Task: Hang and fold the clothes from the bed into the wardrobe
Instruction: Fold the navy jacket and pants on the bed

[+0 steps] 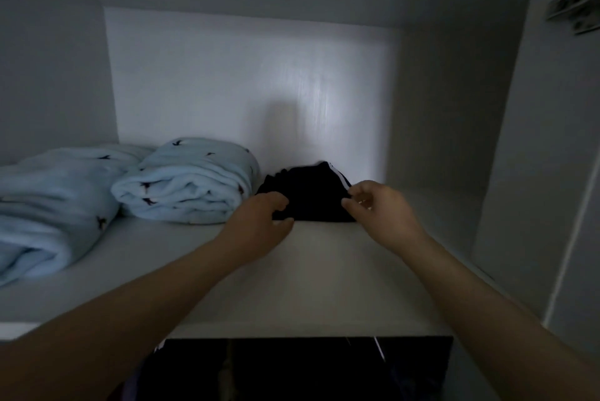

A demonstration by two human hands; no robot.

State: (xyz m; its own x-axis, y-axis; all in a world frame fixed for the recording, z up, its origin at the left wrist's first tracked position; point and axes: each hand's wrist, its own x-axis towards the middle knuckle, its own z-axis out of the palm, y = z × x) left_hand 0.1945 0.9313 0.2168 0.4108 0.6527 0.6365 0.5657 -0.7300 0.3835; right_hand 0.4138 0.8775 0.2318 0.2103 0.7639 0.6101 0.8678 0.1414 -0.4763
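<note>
Currently the left hand pinches the folded black garment on the shelf, the right hand has an indeterminate grip, and fingers snagging on withdrawal could unfold it.

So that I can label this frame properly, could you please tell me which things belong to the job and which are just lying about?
In the job: black garment, left hand gripping its edge, right hand at its other edge, wardrobe shelf.
Lying about: left blue fleece, right blue fleece, door hinge.
</note>
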